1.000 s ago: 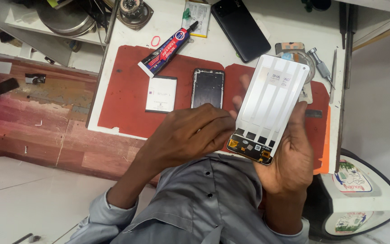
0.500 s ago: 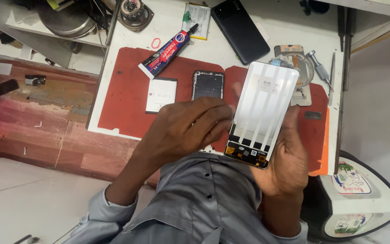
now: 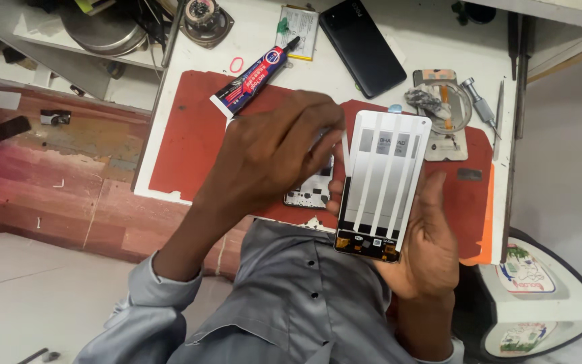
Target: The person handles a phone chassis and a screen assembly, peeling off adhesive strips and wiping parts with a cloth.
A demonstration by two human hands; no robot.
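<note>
We hold a phone display panel [image 3: 382, 185] over the red mat [image 3: 190, 141], right of centre in the frame.
Since half a second ago, our left hand [image 3: 271, 158] has lifted, pinching a white strip [image 3: 345, 152] off the panel's edge; our right hand [image 3: 426, 249] grips the panel from beneath.

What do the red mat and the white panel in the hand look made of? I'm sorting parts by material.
Red mat: apparently matte rubber or silicone; flat, no shine. White panel: likely glossy plastic film strips over a grey backing, one strip lifting under the left hand; right hand holds it.
</note>
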